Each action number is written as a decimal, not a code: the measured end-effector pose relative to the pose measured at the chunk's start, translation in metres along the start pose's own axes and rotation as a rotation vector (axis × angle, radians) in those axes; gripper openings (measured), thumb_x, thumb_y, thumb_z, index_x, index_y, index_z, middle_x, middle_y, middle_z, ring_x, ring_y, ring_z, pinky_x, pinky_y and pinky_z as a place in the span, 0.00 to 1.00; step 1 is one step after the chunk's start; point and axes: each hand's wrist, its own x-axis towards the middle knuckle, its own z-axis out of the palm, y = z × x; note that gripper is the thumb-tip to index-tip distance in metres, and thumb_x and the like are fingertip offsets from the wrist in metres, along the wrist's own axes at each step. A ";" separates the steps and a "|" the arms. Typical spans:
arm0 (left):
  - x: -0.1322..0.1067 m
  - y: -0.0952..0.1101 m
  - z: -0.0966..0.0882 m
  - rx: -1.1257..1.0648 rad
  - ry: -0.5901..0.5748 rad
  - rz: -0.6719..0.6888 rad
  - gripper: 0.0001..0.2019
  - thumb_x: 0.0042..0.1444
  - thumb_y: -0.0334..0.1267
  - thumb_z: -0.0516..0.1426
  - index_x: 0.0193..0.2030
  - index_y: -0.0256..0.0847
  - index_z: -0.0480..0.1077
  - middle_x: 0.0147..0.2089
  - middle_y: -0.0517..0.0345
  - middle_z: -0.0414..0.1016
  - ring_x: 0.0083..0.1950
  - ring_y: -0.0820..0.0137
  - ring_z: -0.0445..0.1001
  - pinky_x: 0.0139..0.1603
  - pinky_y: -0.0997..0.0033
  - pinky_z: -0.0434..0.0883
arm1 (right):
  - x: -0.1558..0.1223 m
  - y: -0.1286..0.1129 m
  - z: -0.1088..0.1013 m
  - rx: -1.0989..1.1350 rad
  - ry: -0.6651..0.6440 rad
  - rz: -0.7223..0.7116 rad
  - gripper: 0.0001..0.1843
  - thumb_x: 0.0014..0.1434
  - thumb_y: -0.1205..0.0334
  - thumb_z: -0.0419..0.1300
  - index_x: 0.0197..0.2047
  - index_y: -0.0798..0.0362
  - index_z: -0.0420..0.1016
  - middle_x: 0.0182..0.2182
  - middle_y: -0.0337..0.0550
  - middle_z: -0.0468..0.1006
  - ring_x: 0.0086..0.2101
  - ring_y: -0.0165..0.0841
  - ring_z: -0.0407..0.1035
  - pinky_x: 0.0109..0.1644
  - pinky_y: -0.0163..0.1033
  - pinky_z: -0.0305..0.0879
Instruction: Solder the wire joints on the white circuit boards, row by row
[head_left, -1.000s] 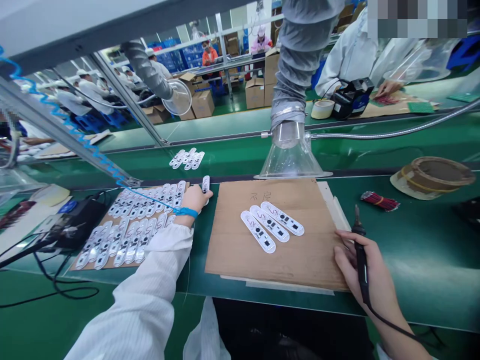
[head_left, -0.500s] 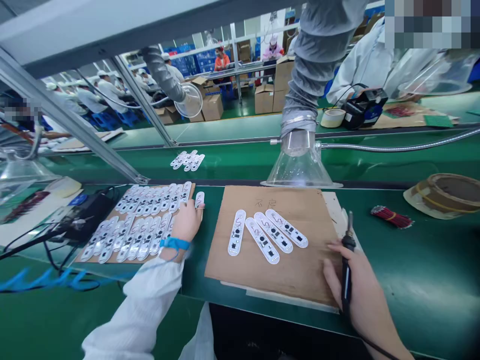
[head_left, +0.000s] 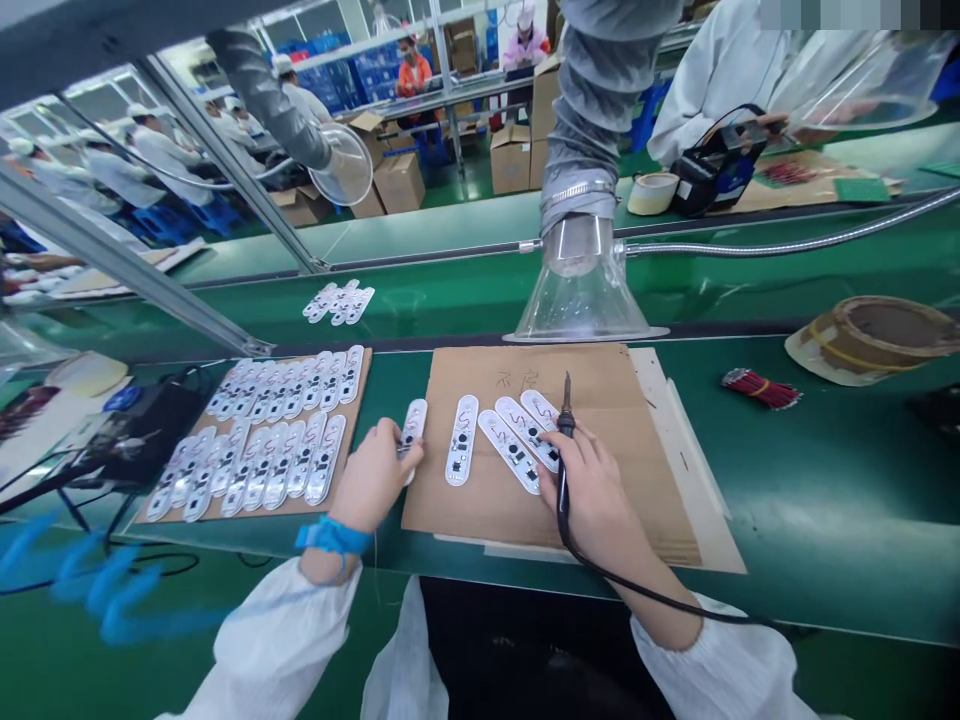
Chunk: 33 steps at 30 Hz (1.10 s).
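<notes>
My left hand (head_left: 371, 475) grips a white, round-ended circuit board (head_left: 415, 420) between thumb and fingers, just left of a brown cardboard sheet (head_left: 457, 515). In my right hand (head_left: 596, 495) is a soldering iron (head_left: 564, 460), its tip pointing away from me. One upright circuit board (head_left: 461, 440) lies on the sheet by itself. To its right, slanted boards (head_left: 507, 448) lie close together, and the fingers of my right hand partly cover them. The boards carry black chips and red wires. A blue strap (head_left: 334, 536) circles my left wrist.
Rows of similar boards (head_left: 281, 450) lie on another cardboard at left, beside a black device (head_left: 150, 425). A clear fume hood (head_left: 585, 290) hangs over the sheet's far edge. Red wires (head_left: 761, 388) and a tape roll (head_left: 874, 335) sit at right. A co-worker's sleeve (head_left: 701, 80) shows opposite.
My left hand has come toward the middle from the left-hand rows with a board in it. My right hand has carried the soldering iron left, over the slanted boards. The view has shifted slightly.
</notes>
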 end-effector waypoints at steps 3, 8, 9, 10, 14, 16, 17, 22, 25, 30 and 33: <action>-0.025 0.022 0.011 -0.104 -0.054 0.103 0.12 0.78 0.52 0.55 0.48 0.46 0.64 0.47 0.52 0.78 0.43 0.56 0.81 0.37 0.62 0.69 | -0.010 -0.010 -0.002 -0.001 0.045 0.018 0.18 0.78 0.58 0.57 0.65 0.54 0.77 0.61 0.62 0.80 0.65 0.60 0.71 0.68 0.66 0.72; -0.022 0.049 0.021 -0.260 -0.112 0.278 0.10 0.78 0.48 0.55 0.52 0.45 0.68 0.52 0.50 0.78 0.52 0.54 0.81 0.45 0.59 0.73 | -0.027 -0.012 -0.009 -0.013 0.032 -0.002 0.18 0.77 0.53 0.63 0.64 0.51 0.77 0.56 0.60 0.80 0.60 0.60 0.72 0.61 0.63 0.76; -0.017 0.052 0.022 -0.282 -0.116 0.317 0.10 0.78 0.48 0.55 0.53 0.44 0.69 0.53 0.49 0.78 0.54 0.53 0.81 0.47 0.58 0.74 | -0.029 -0.010 -0.011 -0.024 0.039 0.001 0.19 0.76 0.52 0.65 0.64 0.51 0.77 0.56 0.60 0.80 0.60 0.61 0.72 0.61 0.64 0.76; -0.013 0.054 0.022 -0.302 -0.115 0.350 0.11 0.78 0.48 0.55 0.55 0.43 0.70 0.54 0.49 0.78 0.55 0.53 0.81 0.49 0.57 0.75 | -0.031 -0.008 -0.012 -0.037 0.049 0.002 0.20 0.75 0.51 0.66 0.64 0.51 0.77 0.56 0.60 0.79 0.60 0.61 0.71 0.61 0.64 0.75; -0.002 0.061 0.020 -0.322 -0.131 0.423 0.20 0.78 0.49 0.56 0.70 0.43 0.69 0.52 0.51 0.77 0.52 0.55 0.82 0.50 0.57 0.76 | -0.029 -0.002 -0.014 -0.072 0.059 -0.001 0.24 0.71 0.51 0.72 0.64 0.54 0.77 0.56 0.60 0.79 0.57 0.60 0.71 0.60 0.63 0.76; -0.002 0.063 0.018 -0.255 -0.161 0.446 0.25 0.78 0.51 0.56 0.77 0.48 0.66 0.53 0.52 0.75 0.45 0.57 0.82 0.46 0.58 0.76 | -0.025 -0.003 -0.012 -0.093 0.059 0.018 0.24 0.70 0.53 0.73 0.64 0.53 0.78 0.55 0.60 0.79 0.56 0.59 0.71 0.60 0.63 0.76; -0.003 0.064 0.018 -0.213 -0.175 0.458 0.25 0.79 0.51 0.56 0.78 0.50 0.66 0.53 0.52 0.74 0.43 0.58 0.82 0.43 0.59 0.75 | -0.023 -0.003 -0.011 -0.106 0.063 0.032 0.23 0.70 0.53 0.73 0.63 0.53 0.78 0.54 0.59 0.80 0.56 0.59 0.71 0.59 0.63 0.76; -0.007 0.063 0.012 -0.134 -0.195 0.508 0.23 0.79 0.51 0.54 0.75 0.51 0.70 0.53 0.51 0.73 0.42 0.57 0.82 0.40 0.60 0.74 | -0.015 -0.003 -0.007 -0.139 0.090 0.084 0.24 0.69 0.54 0.74 0.63 0.55 0.79 0.54 0.60 0.80 0.53 0.59 0.72 0.58 0.63 0.76; -0.009 0.065 0.004 -0.225 -0.131 0.481 0.21 0.79 0.51 0.54 0.71 0.45 0.71 0.50 0.50 0.76 0.45 0.55 0.82 0.42 0.59 0.76 | -0.016 -0.004 -0.015 -0.103 0.133 0.112 0.21 0.71 0.52 0.72 0.61 0.53 0.79 0.51 0.58 0.79 0.51 0.57 0.72 0.55 0.61 0.76; -0.020 0.101 -0.003 -0.445 -0.223 0.572 0.15 0.78 0.35 0.46 0.58 0.42 0.72 0.47 0.50 0.82 0.46 0.57 0.82 0.49 0.57 0.77 | -0.015 -0.023 -0.032 0.103 0.177 -0.041 0.14 0.78 0.50 0.65 0.58 0.50 0.79 0.48 0.52 0.77 0.48 0.48 0.74 0.50 0.51 0.77; -0.027 0.132 0.002 -0.456 -0.394 0.676 0.12 0.72 0.28 0.50 0.55 0.43 0.71 0.49 0.49 0.84 0.48 0.57 0.83 0.49 0.59 0.76 | -0.010 -0.028 -0.035 0.085 0.188 -0.093 0.11 0.80 0.54 0.60 0.49 0.50 0.82 0.40 0.48 0.74 0.42 0.43 0.71 0.44 0.45 0.73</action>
